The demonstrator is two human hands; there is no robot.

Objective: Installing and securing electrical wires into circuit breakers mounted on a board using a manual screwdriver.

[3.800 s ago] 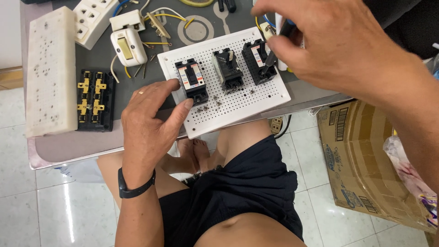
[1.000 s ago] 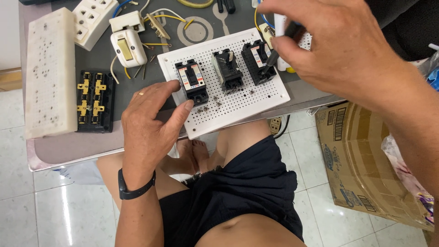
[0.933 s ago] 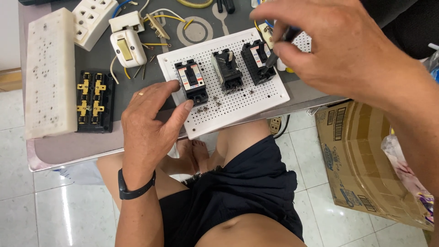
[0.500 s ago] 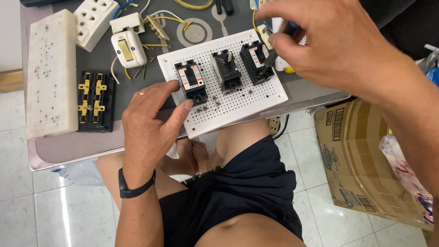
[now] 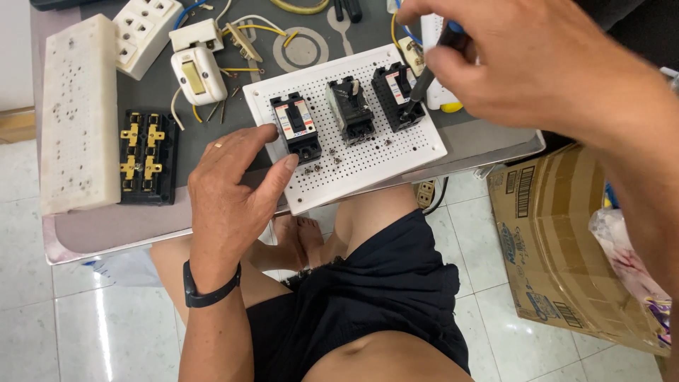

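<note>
A white perforated board point(image 5: 368, 166) lies on the table with three black circuit breakers on it: a left one point(image 5: 296, 127), a middle one point(image 5: 351, 110) and a right one point(image 5: 398, 95). My left hand point(image 5: 230, 201) rests on the board's near-left corner, fingers spread, thumb and forefinger beside the left breaker. My right hand point(image 5: 537, 60) grips a screwdriver point(image 5: 428, 78) with a blue and black handle. Its tip points down onto the right breaker.
A long white socket strip point(image 5: 78, 117), a black block with brass terminals point(image 5: 147, 155), white sockets point(image 5: 148, 28), a white switch point(image 5: 198, 71) and loose yellow wires point(image 5: 262, 32) lie on the grey table point(image 5: 120, 226). A cardboard box point(image 5: 559, 247) stands on the tiled floor at right.
My right hand has shifted slightly with the screwdriver over the right breaker. My left hand has stayed on the board's corner.
</note>
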